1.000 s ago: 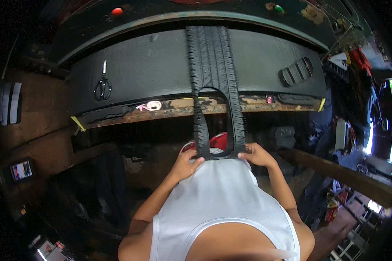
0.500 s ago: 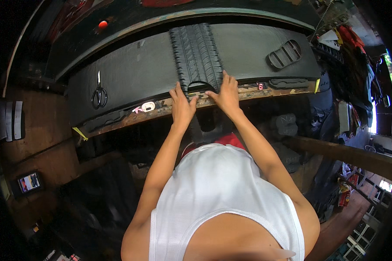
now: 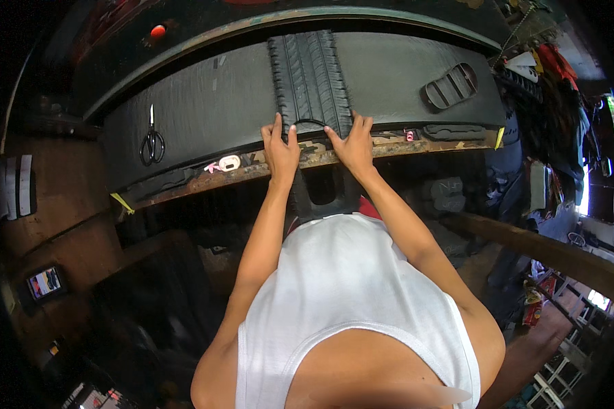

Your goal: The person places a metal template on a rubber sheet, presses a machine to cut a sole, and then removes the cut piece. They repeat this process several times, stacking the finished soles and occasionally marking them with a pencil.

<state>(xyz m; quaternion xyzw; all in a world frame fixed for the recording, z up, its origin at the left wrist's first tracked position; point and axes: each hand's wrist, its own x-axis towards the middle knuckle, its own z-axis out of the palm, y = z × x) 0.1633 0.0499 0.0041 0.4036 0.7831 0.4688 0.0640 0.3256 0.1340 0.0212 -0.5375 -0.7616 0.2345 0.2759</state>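
Observation:
A black strip of tire tread [image 3: 310, 75] lies lengthwise across the dark bench top, its near end marked by a curved, arch-shaped cut edge. My left hand [image 3: 280, 151] grips the strip's left edge near that end, thumb raised beside the arch. On the opposite edge my right hand [image 3: 355, 146] does the same, its thumb at the arch's right side and its fingers along the outer edge. Both hands are closed on the rubber. Black-handled scissors [image 3: 152, 144] rest far to the left, blades pointing away. A black sole-shaped frame with crossbars [image 3: 450, 86] lies to the right.
The bench's worn wooden front edge [image 3: 252, 170] carries a small white oval object [image 3: 230, 163], a pink piece [image 3: 409, 135] and flat black rubber pieces [image 3: 455, 131]. Yellow strips hang at both corners. A wooden beam [image 3: 525, 242] crosses at the right, and a lit screen [image 3: 45, 283] sits lower left.
My left hand has shifted slightly up and left, its thumb now pointing away from me along the arch. The right hand keeps its place on the strip. The whole view has moved a little.

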